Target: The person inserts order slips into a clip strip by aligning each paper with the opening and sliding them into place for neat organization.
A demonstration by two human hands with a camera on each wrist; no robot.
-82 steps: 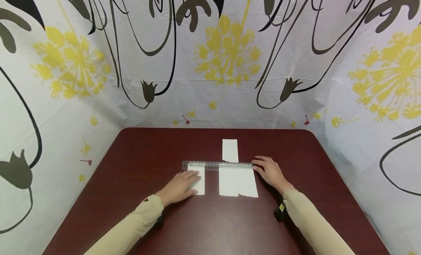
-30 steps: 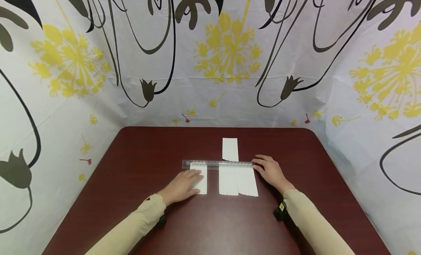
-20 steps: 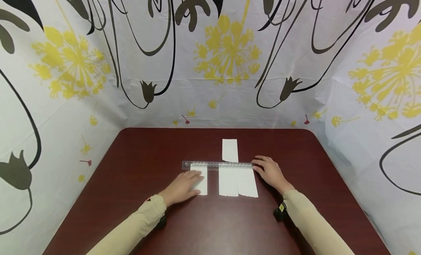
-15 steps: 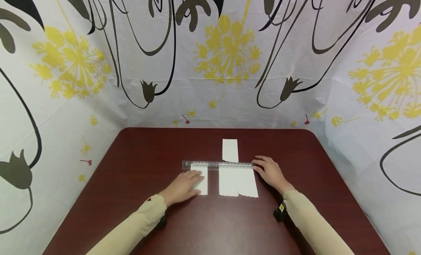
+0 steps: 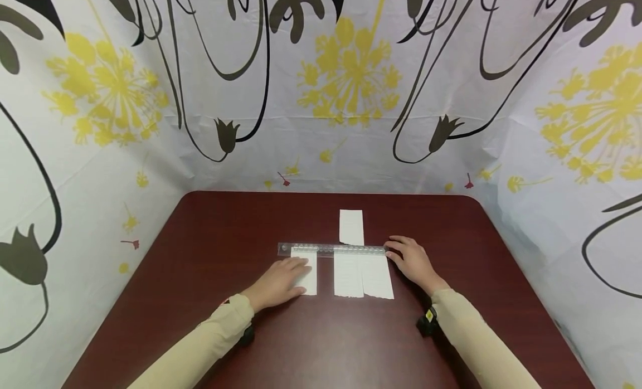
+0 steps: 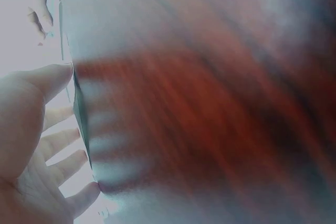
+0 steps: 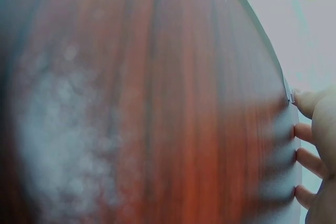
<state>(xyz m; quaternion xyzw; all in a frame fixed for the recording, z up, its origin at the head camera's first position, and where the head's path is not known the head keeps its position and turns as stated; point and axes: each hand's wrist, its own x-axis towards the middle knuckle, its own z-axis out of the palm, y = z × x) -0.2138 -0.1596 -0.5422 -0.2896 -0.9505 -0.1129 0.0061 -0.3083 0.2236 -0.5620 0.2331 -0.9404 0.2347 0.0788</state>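
Note:
A clear plastic ruler lies crosswise over white paper pieces in the head view. My left hand rests flat with extended fingers on the leftmost paper strip, whose top edge lies under the ruler. At the ruler's right end, my right hand holds it between thumb and index finger, the other fingers on the table. Two paper strips with torn lower edges, one left and one right, lie side by side below the ruler. A gap separates them from the leftmost strip.
Another white paper piece lies beyond the ruler. The dark red table has rounded far corners, and patterned white cloth hangs around it. A camera is strapped at the right wrist.
My left hand has slid the leftmost paper strip slightly to the right, narrowing the gap to the other strips. The ruler and my right hand have stayed in place.

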